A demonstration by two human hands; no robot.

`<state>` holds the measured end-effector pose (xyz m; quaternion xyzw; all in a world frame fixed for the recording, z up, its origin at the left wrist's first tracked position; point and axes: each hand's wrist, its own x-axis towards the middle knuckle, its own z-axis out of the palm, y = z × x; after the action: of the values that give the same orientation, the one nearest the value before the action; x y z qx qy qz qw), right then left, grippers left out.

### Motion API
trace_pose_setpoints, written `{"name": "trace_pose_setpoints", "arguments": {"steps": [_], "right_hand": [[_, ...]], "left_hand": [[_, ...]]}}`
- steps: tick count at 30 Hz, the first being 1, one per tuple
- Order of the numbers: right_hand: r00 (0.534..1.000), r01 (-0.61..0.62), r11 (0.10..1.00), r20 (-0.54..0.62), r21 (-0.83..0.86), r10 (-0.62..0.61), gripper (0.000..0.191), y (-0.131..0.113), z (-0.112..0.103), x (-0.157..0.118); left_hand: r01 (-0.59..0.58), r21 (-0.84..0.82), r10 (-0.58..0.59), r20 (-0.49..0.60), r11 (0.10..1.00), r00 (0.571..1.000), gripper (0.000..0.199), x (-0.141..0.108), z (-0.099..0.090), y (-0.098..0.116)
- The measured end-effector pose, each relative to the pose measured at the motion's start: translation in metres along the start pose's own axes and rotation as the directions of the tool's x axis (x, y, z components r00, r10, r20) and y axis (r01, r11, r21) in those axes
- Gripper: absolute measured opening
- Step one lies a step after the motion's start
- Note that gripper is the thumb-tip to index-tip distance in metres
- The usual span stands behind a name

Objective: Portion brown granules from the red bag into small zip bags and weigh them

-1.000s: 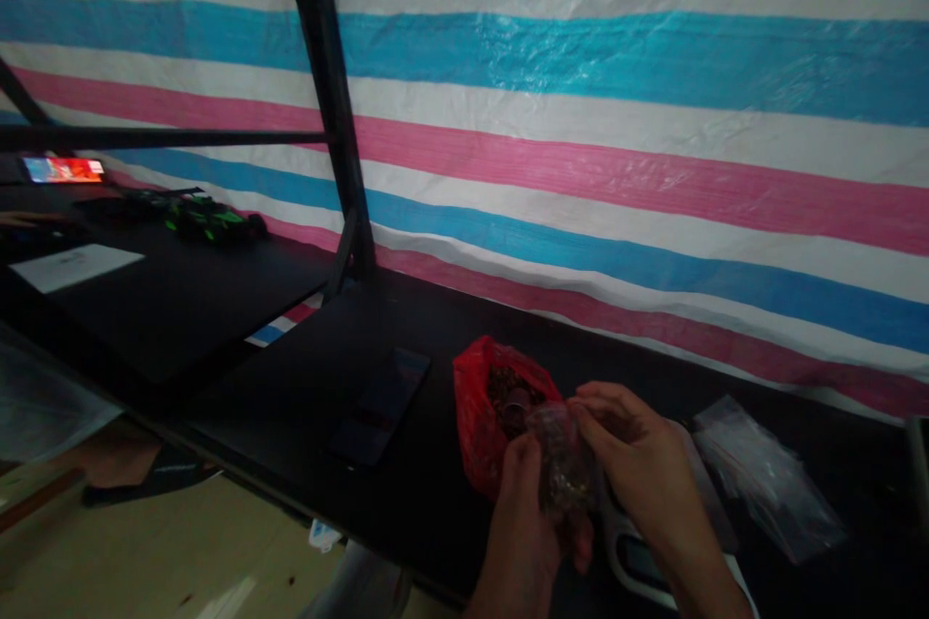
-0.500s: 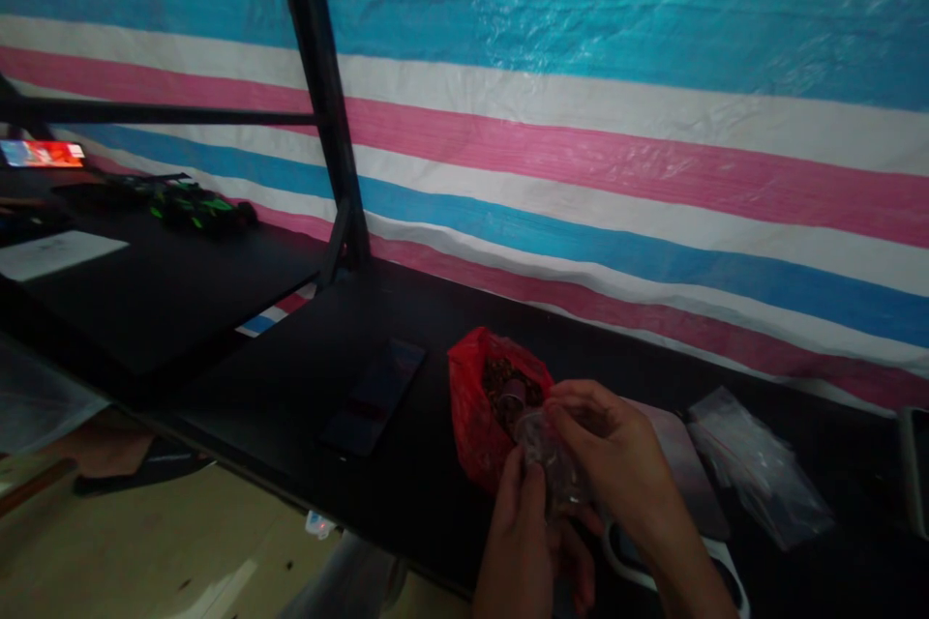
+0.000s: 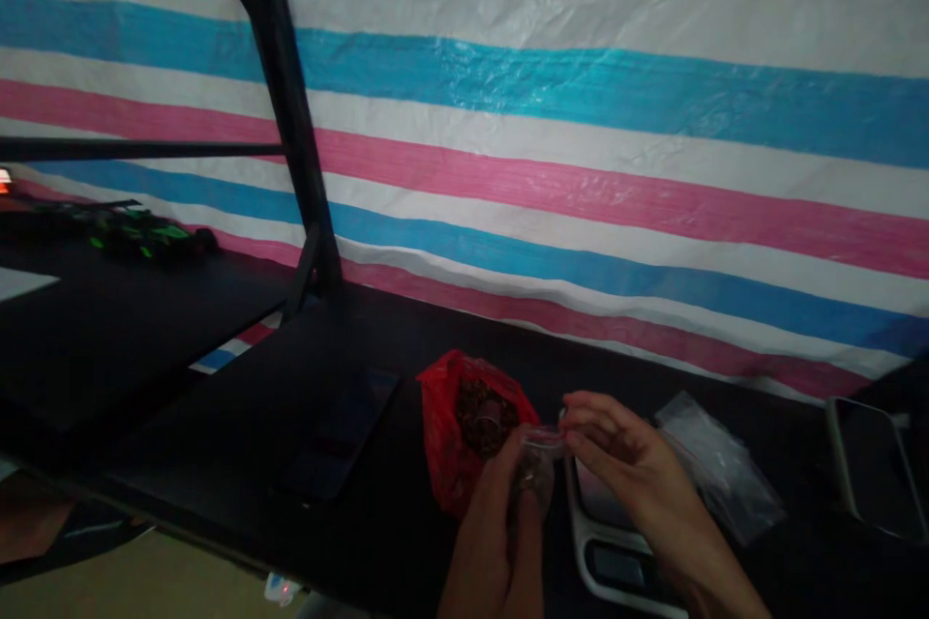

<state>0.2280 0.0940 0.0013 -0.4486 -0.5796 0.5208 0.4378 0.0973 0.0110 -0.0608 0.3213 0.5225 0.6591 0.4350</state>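
A small clear zip bag [image 3: 535, 469] with some small pieces in it is gripped by my left hand [image 3: 497, 527], closed around its side. At the bag's top right corner, my right hand [image 3: 631, 464] pinches the zip edge. Left of the hands, a red plastic bag [image 3: 442, 440] stands open, full of small brown pieces with a little cup [image 3: 491, 416] resting on them. Beneath my right hand lies a scale [image 3: 591, 542] with a metal plate and a display, partly covered by the hand and wrist.
Empty zip bags [image 3: 722, 469] lie right of the scale, a phone [image 3: 875, 469] beyond them. Another dark phone [image 3: 341, 435] lies left. Green-black toy cars [image 3: 149, 237] sit on the far-left table. A black frame post [image 3: 290, 106] stands before the striped sheet.
The view has shifted right and up. The clear bag and my hands have moved off the red bag's mouth, and more of the scale shows. My right hand has shifted to the zip bag's corner.
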Motion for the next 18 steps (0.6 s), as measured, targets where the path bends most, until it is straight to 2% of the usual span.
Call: {"name": "trace_pose_setpoints", "arguments": {"steps": [2,4,7,11,14,18], "right_hand": [[1.000,0.020,1.000,-0.019,-0.018,-0.021,0.053,-0.005,-0.006,-0.005],[0.994,0.046,0.998,-0.099,-0.044,-0.050,0.049,-0.009,-0.018,-0.010],[0.959,0.044,0.992,-0.272,-0.118,-0.075,0.047,-0.007,-0.045,-0.014],[0.905,-0.043,0.963,-0.420,-0.266,-0.076,0.039,0.013,-0.078,-0.011],[0.863,-0.075,0.928,-0.490,-0.365,-0.123,0.034,0.031,-0.089,-0.004],[0.839,-0.094,0.906,-0.523,-0.412,-0.151,0.037,0.042,-0.093,-0.001]], "left_hand": [[-0.104,0.097,0.103,0.021,0.990,0.994,0.041,0.000,0.002,0.004],[-0.150,0.157,0.147,0.028,0.976,0.989,0.043,-0.001,0.003,0.006],[-0.165,0.186,0.168,0.000,0.969,0.986,0.042,-0.003,0.003,0.008],[-0.164,0.219,0.174,-0.023,0.962,0.985,0.036,-0.006,0.006,0.009],[-0.197,0.245,0.206,-0.010,0.949,0.979,0.033,-0.008,0.009,0.007],[-0.302,0.276,0.311,0.012,0.912,0.950,0.026,-0.010,0.011,-0.001]]}}
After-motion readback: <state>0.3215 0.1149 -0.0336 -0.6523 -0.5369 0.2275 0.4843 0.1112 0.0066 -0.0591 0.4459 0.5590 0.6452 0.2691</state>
